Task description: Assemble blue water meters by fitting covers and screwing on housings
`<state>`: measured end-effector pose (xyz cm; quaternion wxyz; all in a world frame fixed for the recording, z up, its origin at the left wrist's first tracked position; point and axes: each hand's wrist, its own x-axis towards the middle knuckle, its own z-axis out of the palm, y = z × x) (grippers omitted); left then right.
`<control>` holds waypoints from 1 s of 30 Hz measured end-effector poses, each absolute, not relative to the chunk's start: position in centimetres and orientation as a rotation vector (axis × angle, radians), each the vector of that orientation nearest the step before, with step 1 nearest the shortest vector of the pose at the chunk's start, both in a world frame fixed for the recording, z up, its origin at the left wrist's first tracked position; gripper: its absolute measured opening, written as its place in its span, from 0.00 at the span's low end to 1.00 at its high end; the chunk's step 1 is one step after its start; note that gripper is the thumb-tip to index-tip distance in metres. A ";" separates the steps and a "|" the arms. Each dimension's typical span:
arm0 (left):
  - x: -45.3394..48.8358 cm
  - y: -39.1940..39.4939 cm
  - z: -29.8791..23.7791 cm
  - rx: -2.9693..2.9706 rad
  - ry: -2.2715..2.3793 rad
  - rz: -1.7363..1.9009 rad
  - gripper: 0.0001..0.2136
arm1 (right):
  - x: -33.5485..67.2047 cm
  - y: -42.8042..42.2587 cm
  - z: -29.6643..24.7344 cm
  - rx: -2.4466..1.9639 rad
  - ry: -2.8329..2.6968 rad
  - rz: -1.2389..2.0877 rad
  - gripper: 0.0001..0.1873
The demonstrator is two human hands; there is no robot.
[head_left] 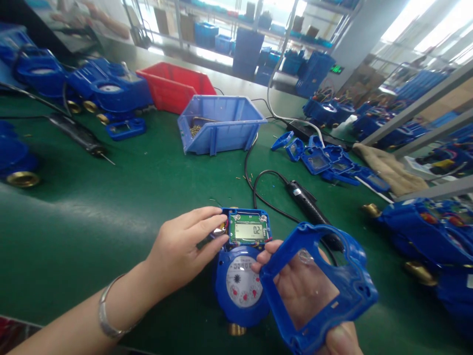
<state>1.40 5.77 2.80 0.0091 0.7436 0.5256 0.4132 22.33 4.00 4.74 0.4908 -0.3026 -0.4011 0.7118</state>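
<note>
A blue water meter (242, 315) with a round dial and brass fittings lies on the green bench mat. Its upper box is uncovered, showing a green circuit board with a lit display (249, 231) reading about 0.2. My left hand (185, 244) reaches to the box's left side, thumb and fingers closed around a small shiny part (220, 228) with red and yellow about it. What that part is stays partly hidden. My right hand (305, 291) grips a blue plastic cover (353, 296) with a clear window, tilted over the meter's right side; its fingertips reach near the display and dial.
A black electric screwdriver (308, 202) lies behind the cover, another (76, 133) at left. Blue bin (231, 135) with small brass screws and red bin (166, 91) stand beyond. Loose covers (316, 160) and more meters (421, 236) lie right; others (111, 88) left. A person's arms (107, 19) show far left.
</note>
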 end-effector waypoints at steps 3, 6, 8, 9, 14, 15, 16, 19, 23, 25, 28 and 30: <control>1.7 5.7 2.3 2.346 1.669 1.235 0.10 | 22.4 4.0 4.6 -0.695 -0.995 1.716 0.32; 1.9 5.9 2.2 2.329 1.696 1.108 0.10 | 22.5 4.0 4.6 -0.734 -1.007 1.718 0.34; 2.0 6.0 2.2 2.287 1.704 1.048 0.10 | 22.5 4.1 4.7 -0.758 -1.006 1.700 0.34; 2.0 6.1 2.2 2.268 1.703 1.035 0.09 | 22.5 4.1 4.7 -0.770 -1.010 1.698 0.34; 1.7 6.4 2.1 2.252 1.662 1.053 0.08 | 22.2 4.5 4.6 -0.806 -1.046 1.765 0.34; 1.7 6.4 2.2 2.256 1.655 1.064 0.09 | 22.2 4.5 4.6 -0.805 -1.048 1.772 0.33; 1.7 6.5 2.3 2.257 1.647 1.075 0.09 | 22.1 4.5 4.7 -0.805 -1.046 1.773 0.32; 1.8 6.8 2.6 2.196 1.639 1.134 0.10 | 22.2 4.4 5.1 -0.817 -1.008 1.797 0.33; 2.2 7.0 2.7 2.015 1.681 1.246 0.09 | 22.6 5.0 6.2 -0.778 -1.055 1.829 0.31; 2.5 7.0 2.6 1.964 1.698 1.292 0.07 | 22.9 5.6 6.9 -0.773 -1.167 1.758 0.30; 2.9 7.0 2.4 1.935 1.733 1.338 0.05 | 22.8 6.9 8.2 -0.830 -1.326 1.514 0.26; 3.1 7.1 2.3 1.927 1.762 1.345 0.05 | 22.4 7.9 8.8 -0.866 -1.418 1.391 0.24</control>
